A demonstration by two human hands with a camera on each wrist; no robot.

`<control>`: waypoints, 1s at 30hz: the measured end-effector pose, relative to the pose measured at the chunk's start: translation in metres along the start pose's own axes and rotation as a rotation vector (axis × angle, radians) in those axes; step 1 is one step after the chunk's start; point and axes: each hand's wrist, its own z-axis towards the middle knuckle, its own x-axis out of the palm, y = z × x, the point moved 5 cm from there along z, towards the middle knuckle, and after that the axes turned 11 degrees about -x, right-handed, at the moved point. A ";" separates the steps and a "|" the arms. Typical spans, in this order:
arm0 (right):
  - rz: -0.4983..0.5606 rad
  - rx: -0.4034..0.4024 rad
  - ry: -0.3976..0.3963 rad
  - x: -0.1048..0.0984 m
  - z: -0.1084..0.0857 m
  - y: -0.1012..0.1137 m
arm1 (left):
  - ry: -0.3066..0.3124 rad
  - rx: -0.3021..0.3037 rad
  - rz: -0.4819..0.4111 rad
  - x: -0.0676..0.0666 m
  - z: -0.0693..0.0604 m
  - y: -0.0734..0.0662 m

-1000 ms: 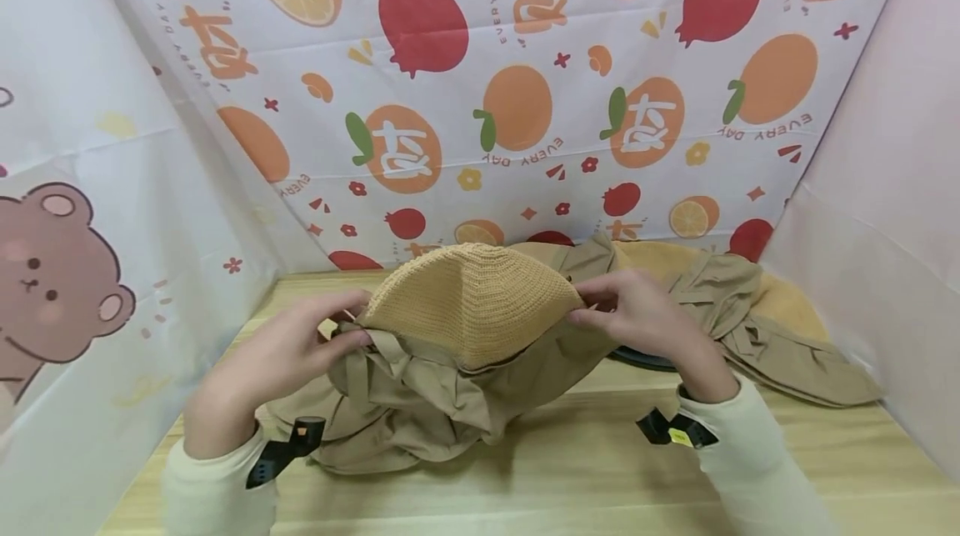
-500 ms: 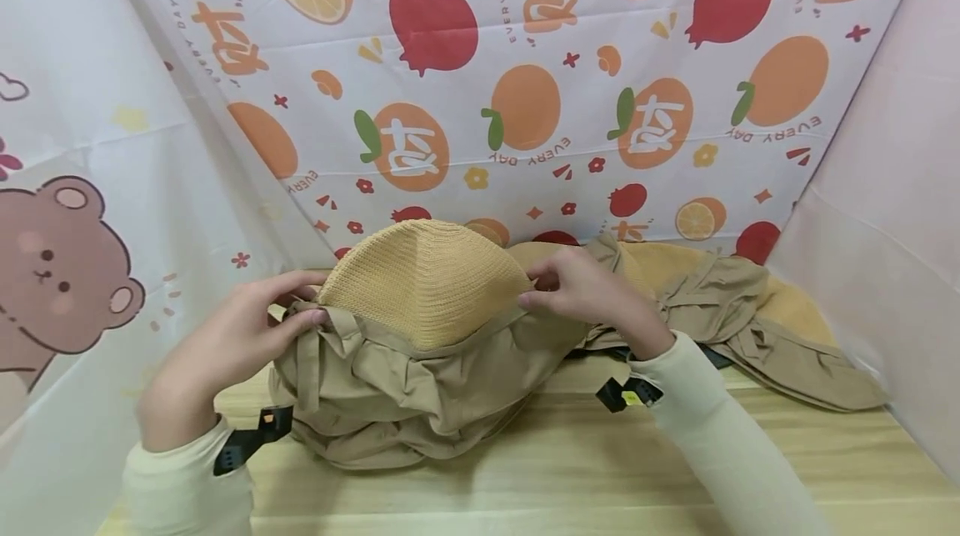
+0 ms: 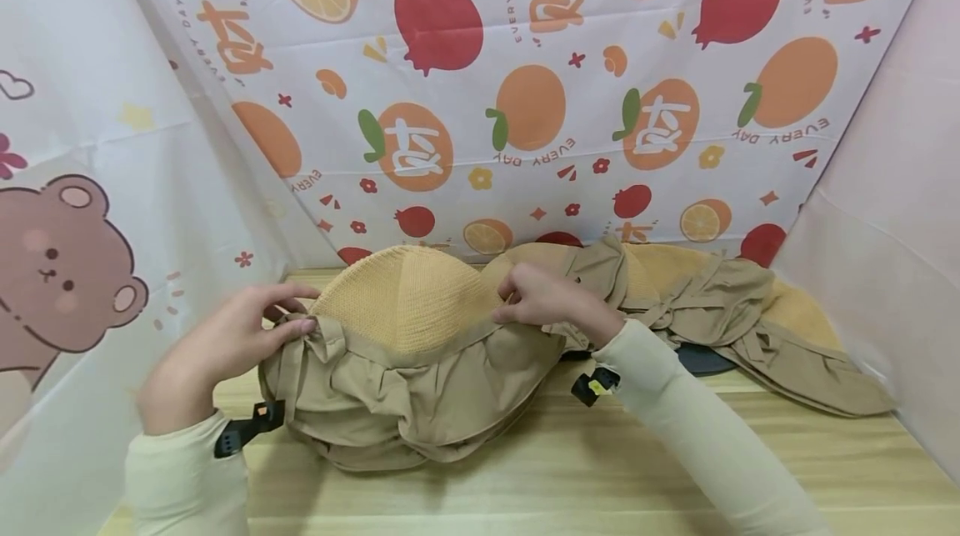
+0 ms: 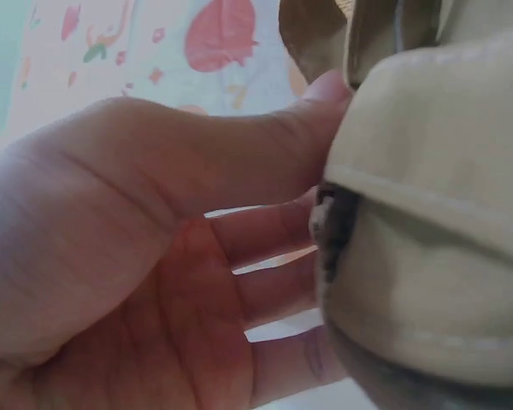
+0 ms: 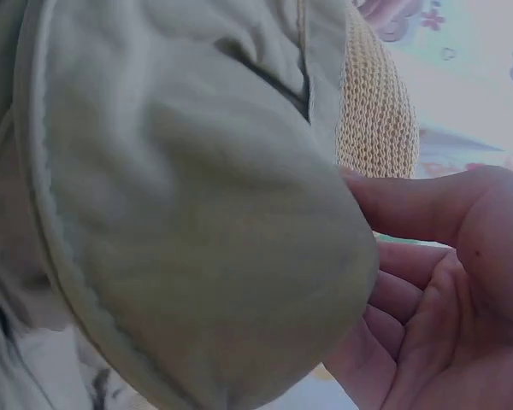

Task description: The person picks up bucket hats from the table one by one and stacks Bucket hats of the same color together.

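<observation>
A hat with a yellow knitted crown and khaki cloth brim rests on the table at centre-left. The left hand pinches its left edge near a cloth tie; in the left wrist view that thumb presses on the khaki cloth, with the fingers behind. At the right edge of the crown, the right hand pinches the hat. The right wrist view shows its thumb against the khaki cloth beside the knit.
More yellow and khaki hats lie overlapping at the back right, with a dark blue piece under them. A fruit-print cloth hangs behind the wooden table, and white cloth walls stand at both sides.
Both hands have moved left with the hat, the right hand farther. The hat has come down lower, and its brim now spreads below the crown. More of the hats behind shows.
</observation>
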 end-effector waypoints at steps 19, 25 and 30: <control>-0.001 0.117 0.073 0.016 0.011 -0.009 | 0.121 -0.078 -0.004 0.015 0.008 0.018; -0.031 0.072 0.116 0.019 0.012 -0.004 | 0.126 -0.068 0.002 0.012 0.003 0.014; -0.087 0.100 0.153 0.028 0.014 -0.009 | 0.187 -0.080 0.001 0.021 0.008 0.016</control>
